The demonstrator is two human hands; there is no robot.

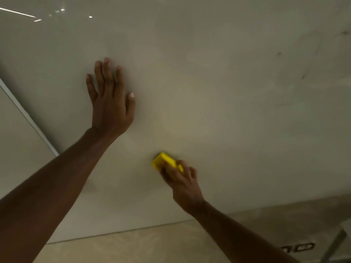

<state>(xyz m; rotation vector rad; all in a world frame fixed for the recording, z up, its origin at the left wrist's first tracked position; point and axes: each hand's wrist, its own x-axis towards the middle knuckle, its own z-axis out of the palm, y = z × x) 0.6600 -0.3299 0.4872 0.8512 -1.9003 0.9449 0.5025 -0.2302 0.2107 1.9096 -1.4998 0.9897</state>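
A glossy pale wall panel (209,73) fills most of the view. My left hand (111,99) lies flat against it, fingers straight and spread, pointing up. Lower and to the right, my right hand (182,179) grips a yellow sponge (165,161) and holds it against the same panel. My fingers cover the sponge's near end; its far end sticks out to the upper left.
A pale vertical trim strip (28,116) marks the panel's left edge, with another panel beyond it. The tiled floor (144,245) meets the wall at the bottom. Dark smudges (279,54) mark the panel at upper right. A dark rectangular fitting (302,247) sits low on the right.
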